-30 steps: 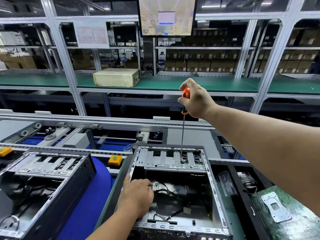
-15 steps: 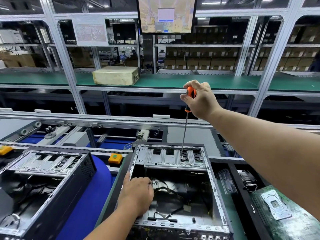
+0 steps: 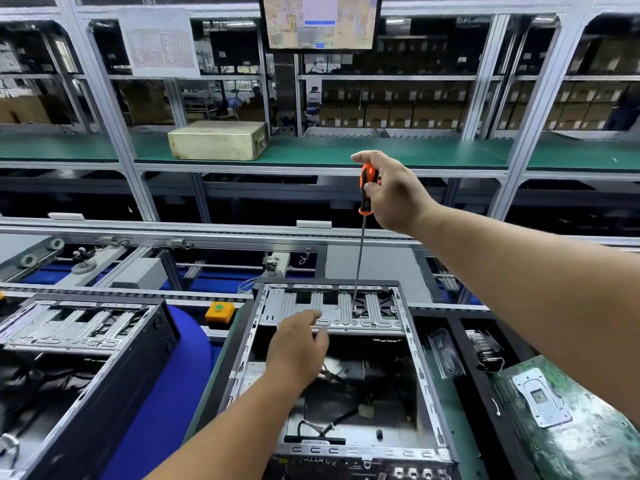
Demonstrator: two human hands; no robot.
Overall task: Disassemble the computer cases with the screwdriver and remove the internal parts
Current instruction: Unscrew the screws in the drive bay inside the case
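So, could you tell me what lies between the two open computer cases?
In the head view, a blue surface and an orange button box lie between them.

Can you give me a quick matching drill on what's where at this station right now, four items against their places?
Things:
1. screwdriver
2. circuit board
3. beige box
4. orange button box

Places:
A. on the green shelf behind the line
B. gripped in the right hand, tip down on the silver bracket
C. flat at the far right, beside the open case
D. between the two cases, by the blue mat

Pairs: 1-B, 2-C, 3-A, 4-D
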